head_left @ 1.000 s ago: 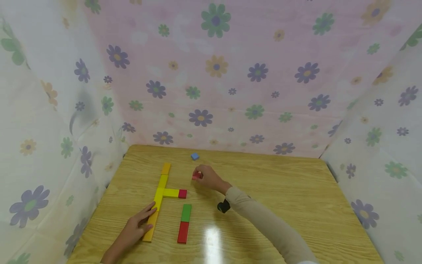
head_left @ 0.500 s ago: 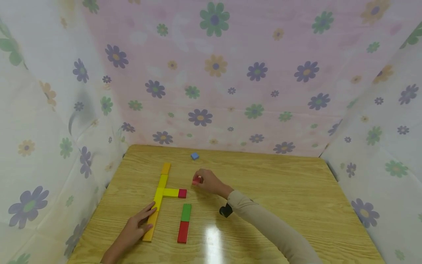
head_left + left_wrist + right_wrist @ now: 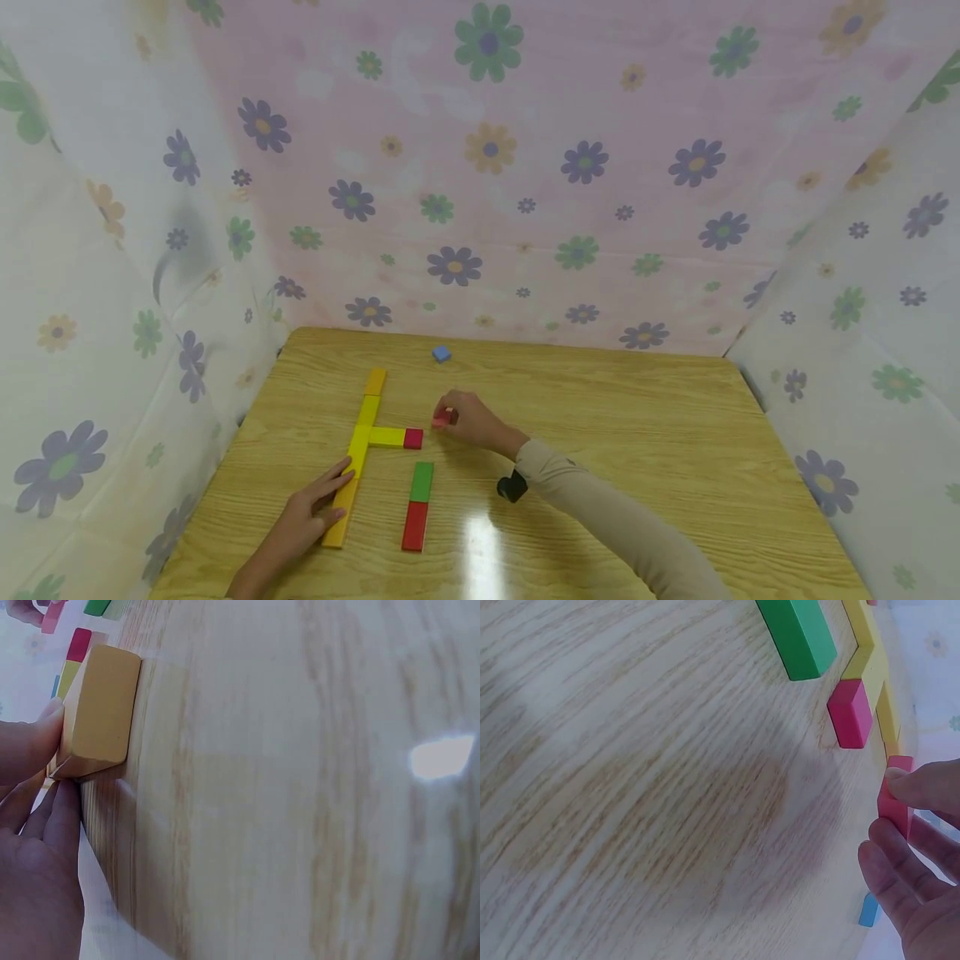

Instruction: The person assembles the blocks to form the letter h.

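Note:
My right hand [image 3: 472,419] pinches a small pinkish-red block [image 3: 895,802] between thumb and fingers, just above the table. A crimson block [image 3: 413,438] lies near it, at the end of a yellow block [image 3: 387,437] that branches from a row. That row runs from an orange block [image 3: 376,382] through yellow blocks [image 3: 360,442] to a long orange block [image 3: 340,521]. On this long one rests my left hand [image 3: 303,517], thumb on its top and fingers along its left side. Right of the row, a green block [image 3: 422,482] touches a red block [image 3: 415,525] end to end.
A small blue block [image 3: 442,354] lies near the back edge of the wooden table [image 3: 637,433]. Flower-patterned cloth [image 3: 525,167] stands behind and on both sides. A black device [image 3: 512,486] hangs at the right wrist.
My right hand has come slightly nearer with the pinkish-red block, closer to the crimson block. The left hand stays on the row, and the other blocks keep their places.

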Action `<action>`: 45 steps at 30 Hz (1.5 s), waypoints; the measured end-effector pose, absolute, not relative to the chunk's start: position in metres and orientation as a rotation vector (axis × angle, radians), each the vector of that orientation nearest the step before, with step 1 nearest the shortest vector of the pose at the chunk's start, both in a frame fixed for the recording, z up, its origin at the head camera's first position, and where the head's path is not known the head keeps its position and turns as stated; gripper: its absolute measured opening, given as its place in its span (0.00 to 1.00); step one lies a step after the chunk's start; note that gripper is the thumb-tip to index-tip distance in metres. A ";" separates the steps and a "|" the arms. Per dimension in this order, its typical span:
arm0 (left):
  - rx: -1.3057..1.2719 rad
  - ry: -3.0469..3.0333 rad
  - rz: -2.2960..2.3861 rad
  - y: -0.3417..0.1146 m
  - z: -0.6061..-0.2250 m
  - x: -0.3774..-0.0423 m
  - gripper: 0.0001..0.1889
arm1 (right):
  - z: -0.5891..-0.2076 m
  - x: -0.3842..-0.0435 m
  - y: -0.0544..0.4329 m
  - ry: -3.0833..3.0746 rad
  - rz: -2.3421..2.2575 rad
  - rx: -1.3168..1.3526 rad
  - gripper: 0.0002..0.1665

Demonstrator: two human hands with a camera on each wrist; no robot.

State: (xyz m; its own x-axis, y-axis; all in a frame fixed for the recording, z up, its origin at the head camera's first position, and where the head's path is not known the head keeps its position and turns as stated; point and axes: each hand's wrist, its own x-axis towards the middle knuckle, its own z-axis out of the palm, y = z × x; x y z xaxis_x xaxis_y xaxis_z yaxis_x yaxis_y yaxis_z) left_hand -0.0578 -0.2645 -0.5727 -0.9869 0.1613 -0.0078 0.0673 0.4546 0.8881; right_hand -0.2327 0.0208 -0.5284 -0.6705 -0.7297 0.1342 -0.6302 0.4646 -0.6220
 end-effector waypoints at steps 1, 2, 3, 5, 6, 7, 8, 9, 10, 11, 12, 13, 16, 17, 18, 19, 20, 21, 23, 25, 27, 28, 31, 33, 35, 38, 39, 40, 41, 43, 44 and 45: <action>0.203 2.603 1.581 -0.264 -0.573 -0.058 0.29 | -0.528 -0.232 0.020 2.556 -0.986 -1.204 0.05; 0.213 2.610 1.570 -0.264 -0.573 -0.058 0.29 | -0.528 -0.231 0.020 2.557 -0.982 -1.212 0.05; 0.204 2.610 1.569 -0.264 -0.573 -0.058 0.29 | -0.529 -0.230 0.020 2.554 -0.982 -1.217 0.05; 0.184 2.604 1.570 -0.264 -0.574 -0.059 0.29 | -0.529 -0.229 0.019 2.552 -0.980 -1.224 0.04; 0.175 2.598 1.569 -0.264 -0.573 -0.059 0.29 | -0.530 -0.228 0.018 2.552 -0.976 -1.227 0.04; 0.172 2.596 1.569 -0.264 -0.573 -0.059 0.29 | -0.531 -0.227 0.018 2.550 -0.976 -1.232 0.04; 0.178 2.595 1.565 -0.264 -0.574 -0.059 0.29 | -0.531 -0.226 0.018 2.546 -0.978 -1.230 0.04; 0.170 2.586 1.570 -0.265 -0.573 -0.059 0.29 | -0.532 -0.225 0.017 2.541 -0.978 -1.230 0.05; 0.176 2.585 1.571 -0.265 -0.574 -0.059 0.29 | -0.533 -0.224 0.017 2.539 -0.976 -1.234 0.05; 0.186 2.587 1.573 -0.265 -0.574 -0.059 0.29 | -0.534 -0.224 0.017 2.536 -0.975 -1.235 0.05; 0.196 2.588 1.574 -0.265 -0.574 -0.059 0.29 | -0.535 -0.223 0.017 2.535 -0.969 -1.236 0.05; 0.208 2.590 1.576 -0.265 -0.573 -0.059 0.29 | -0.535 -0.222 0.017 2.536 -0.961 -1.239 0.05; 0.223 2.587 1.586 -0.266 -0.572 -0.059 0.29 | -0.538 -0.220 0.016 2.540 -0.943 -1.242 0.05; 0.227 2.586 1.588 -0.266 -0.572 -0.059 0.28 | -0.538 -0.220 0.015 2.541 -0.940 -1.244 0.05; 0.224 2.584 1.589 -0.266 -0.571 -0.059 0.28 | -0.539 -0.220 0.015 2.541 -0.939 -1.248 0.06; 0.223 2.579 1.590 -0.266 -0.570 -0.058 0.28 | -0.539 -0.220 0.014 2.540 -0.941 -1.257 0.06; 0.220 2.577 1.592 -0.266 -0.570 -0.058 0.28 | -0.540 -0.219 0.013 2.538 -0.948 -1.262 0.06; 0.218 2.576 1.588 -0.266 -0.569 -0.058 0.28 | -0.540 -0.219 0.013 2.537 -0.948 -1.267 0.06; 0.210 2.579 1.583 -0.265 -0.568 -0.058 0.28 | -0.542 -0.219 0.012 2.530 -0.955 -1.276 0.07; 0.210 2.585 1.575 -0.265 -0.568 -0.058 0.28 | -0.543 -0.218 0.011 2.528 -0.949 -1.277 0.08; 0.215 2.592 1.566 -0.266 -0.569 -0.058 0.28 | -0.546 -0.218 0.010 2.523 -0.944 -1.269 0.08; 0.221 2.598 1.563 -0.266 -0.570 -0.058 0.28 | -0.547 -0.217 0.010 2.519 -0.947 -1.264 0.08; 0.225 2.598 1.570 -0.266 -0.571 -0.058 0.28 | -0.550 -0.217 0.010 2.519 -0.951 -1.247 0.08; 0.232 2.609 1.565 -0.266 -0.571 -0.058 0.28 | -0.552 -0.217 0.010 2.513 -0.964 -1.230 0.08; 0.211 2.606 1.564 -0.266 -0.572 -0.058 0.28 | -0.553 -0.216 0.010 2.506 -0.977 -1.218 0.08; 0.186 2.601 1.551 -0.266 -0.572 -0.058 0.28 | -0.553 -0.216 0.010 2.485 -1.004 -1.206 0.08; 0.169 2.592 1.555 -0.266 -0.572 -0.058 0.29 | -0.553 -0.216 0.010 2.478 -1.011 -1.206 0.08; 0.164 2.586 1.556 -0.266 -0.572 -0.058 0.29 | -0.553 -0.215 0.009 2.473 -1.017 -1.204 0.08; 0.179 2.594 1.551 -0.266 -0.572 -0.058 0.28 | -0.553 -0.215 0.009 2.468 -1.020 -1.203 0.08; 0.209 2.594 1.556 -0.266 -0.571 -0.058 0.28 | -0.553 -0.215 0.009 2.469 -1.017 -1.194 0.09; 0.228 2.600 1.560 -0.266 -0.571 -0.058 0.28 | -0.553 -0.215 0.008 2.468 -1.013 -1.186 0.09; 0.233 2.601 1.564 -0.266 -0.570 -0.058 0.28 | -0.552 -0.215 0.008 2.468 -1.010 -1.181 0.09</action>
State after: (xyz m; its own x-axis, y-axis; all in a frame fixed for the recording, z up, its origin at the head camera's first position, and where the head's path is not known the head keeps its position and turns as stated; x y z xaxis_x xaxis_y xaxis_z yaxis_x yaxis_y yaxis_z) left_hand -0.0577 -0.2662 -0.5703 -0.9835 0.1807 -0.0048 0.0805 0.4615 0.8835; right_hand -0.2155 0.0080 -0.5525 -0.6509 -0.7540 0.0885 -0.5996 0.4392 -0.6690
